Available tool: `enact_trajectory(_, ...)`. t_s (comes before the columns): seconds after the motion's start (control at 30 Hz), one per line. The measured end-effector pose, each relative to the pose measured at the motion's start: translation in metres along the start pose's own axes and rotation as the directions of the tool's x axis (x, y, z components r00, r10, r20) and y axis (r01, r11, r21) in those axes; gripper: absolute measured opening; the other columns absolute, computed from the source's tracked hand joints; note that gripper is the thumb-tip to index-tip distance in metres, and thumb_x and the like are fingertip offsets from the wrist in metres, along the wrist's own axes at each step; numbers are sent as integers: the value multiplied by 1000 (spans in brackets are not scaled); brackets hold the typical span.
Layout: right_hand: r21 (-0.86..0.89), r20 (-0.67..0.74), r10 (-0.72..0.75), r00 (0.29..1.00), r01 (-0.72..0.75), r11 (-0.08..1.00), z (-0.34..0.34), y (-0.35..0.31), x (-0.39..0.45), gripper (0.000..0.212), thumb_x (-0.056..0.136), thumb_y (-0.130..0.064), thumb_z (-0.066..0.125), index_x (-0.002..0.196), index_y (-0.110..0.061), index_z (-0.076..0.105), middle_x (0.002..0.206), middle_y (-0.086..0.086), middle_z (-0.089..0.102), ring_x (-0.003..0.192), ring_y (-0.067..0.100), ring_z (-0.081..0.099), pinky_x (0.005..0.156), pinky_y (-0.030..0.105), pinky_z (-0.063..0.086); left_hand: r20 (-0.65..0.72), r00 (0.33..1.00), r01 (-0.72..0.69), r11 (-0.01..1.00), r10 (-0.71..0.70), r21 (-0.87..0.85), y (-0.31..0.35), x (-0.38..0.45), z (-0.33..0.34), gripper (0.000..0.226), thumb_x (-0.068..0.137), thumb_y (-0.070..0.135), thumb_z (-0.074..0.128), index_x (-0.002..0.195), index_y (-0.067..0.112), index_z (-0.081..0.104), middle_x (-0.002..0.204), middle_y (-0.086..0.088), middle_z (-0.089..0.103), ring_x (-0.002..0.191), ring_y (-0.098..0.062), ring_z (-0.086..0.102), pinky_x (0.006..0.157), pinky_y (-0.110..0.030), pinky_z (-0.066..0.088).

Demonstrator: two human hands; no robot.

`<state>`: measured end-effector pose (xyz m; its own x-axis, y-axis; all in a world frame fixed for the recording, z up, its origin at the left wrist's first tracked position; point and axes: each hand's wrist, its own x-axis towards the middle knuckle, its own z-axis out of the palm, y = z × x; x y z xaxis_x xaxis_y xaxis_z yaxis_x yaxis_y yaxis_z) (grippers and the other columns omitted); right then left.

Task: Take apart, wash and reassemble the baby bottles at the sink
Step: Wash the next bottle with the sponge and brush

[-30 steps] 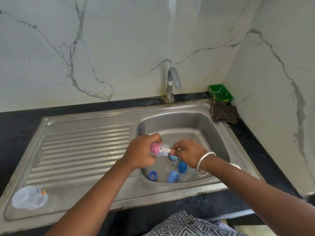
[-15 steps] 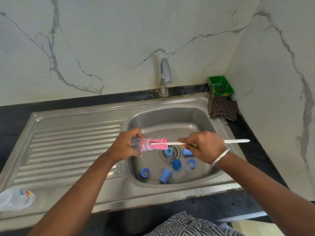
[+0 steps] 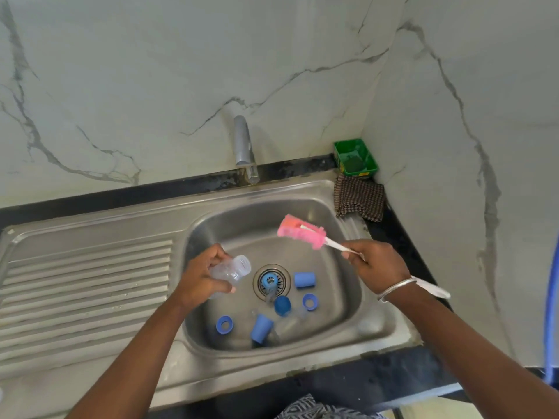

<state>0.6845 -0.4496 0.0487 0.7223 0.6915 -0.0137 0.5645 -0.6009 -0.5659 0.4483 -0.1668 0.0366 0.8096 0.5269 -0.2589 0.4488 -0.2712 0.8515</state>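
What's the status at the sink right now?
Left hand grips clear bottle. Right hand holds pink brush, out of the bottle. Blue parts wait in the basin. Nothing blocking.

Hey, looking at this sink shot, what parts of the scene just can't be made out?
Head view only:
- Clear bottle: its base is hidden by the left hand gripping it.
- Brush handle: its middle is hidden inside the right hand.
- Clear parts in the sink basin: transparent and blurred, so shape and count are unclear.
- Green tray: contents too small to identify.
- Blue object: cut off by the right edge.
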Motion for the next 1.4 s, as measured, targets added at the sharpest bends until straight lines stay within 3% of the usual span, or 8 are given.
enact_trajectory(0.2, 24, -210, 218, 953, -218, 976, -3, 31, 22, 19, 89, -4, 58, 102, -6, 72, 89, 19, 64, 85, 40, 61, 76, 40, 47, -28, 999, -43, 999, 43, 17, 21, 5, 54, 60, 51, 8, 93, 95, 21, 55, 90, 11, 71, 75, -2, 62, 69, -20, 46)
enact_trajectory(0.47, -41, -311, 356, 881, -386, 921, -5, 58, 49, 18, 92, 0, 50, 97, 9, 65, 92, 28, 57, 83, 45, 56, 66, 34, 31, -143, 989, 25, 999, -30, -36, 38, 10, 98, 59, 59, 21, 95, 96, 25, 49, 98, 8, 68, 92, -4, 64, 71, -21, 50)
enact_trajectory(0.67, -162, -225, 363, 904, -402, 901, 4, 74, 58, 17, 89, 2, 53, 98, 9, 66, 94, 29, 59, 86, 44, 57, 69, 40, 40, -138, 990, 9, 997, -20, -75, 46, 17, 106, 61, 54, 34, 90, 97, 28, 48, 101, 6, 70, 96, -13, 67, 78, -35, 56)
enact_trajectory(0.87, -268, -237, 310, 921, -368, 890, 13, 79, 57, 46, 89, -10, 60, 130, 9, 51, 109, 27, 58, 97, 44, 57, 81, 45, 48, -173, 984, 11, 991, -34, -135, 46, 25, 104, 58, 61, 20, 93, 98, 28, 50, 100, 7, 69, 94, -15, 67, 76, -38, 59)
enact_trajectory(1.0, -380, -356, 224, 907, -360, 852, 15, 65, 57, 50, 79, -18, 65, 126, -4, 58, 108, 20, 59, 91, 40, 57, 72, 44, 47, -192, 978, 38, 978, -79, -207, 45, 39, 98, 62, 67, 12, 90, 115, 29, 55, 106, 4, 69, 95, -15, 68, 73, -32, 59)
enact_trajectory(1.1, -428, -394, 65, 917, -245, 870, 24, 44, 67, 47, 72, -21, 66, 118, -11, 63, 107, 15, 60, 90, 38, 56, 71, 42, 44, -230, 969, 38, 970, -95, -239, 42, 54, 89, 53, 71, 12, 87, 115, 23, 61, 103, 3, 71, 94, -15, 69, 69, -18, 53)
enact_trajectory(1.27, -157, -181, -102, 978, 73, 985, 46, -8, 112, 27, 82, -18, 58, 106, -10, 68, 91, 13, 62, 83, 35, 59, 73, 40, 52, -279, 952, 19, 933, -127, -359, 39, 75, 80, 46, 71, 8, 85, 110, 20, 65, 102, 0, 72, 95, -17, 67, 71, -15, 49)
enact_trajectory(1.4, 170, -71, -84, 994, 95, 981, 66, -61, 145, 24, 91, -24, 63, 112, -15, 71, 105, 7, 71, 93, 23, 66, 87, 33, 53, -293, 946, 14, 918, -141, -397, 36, 93, 76, 49, 61, 15, 85, 103, 25, 62, 96, 4, 70, 92, -17, 65, 80, -31, 51)
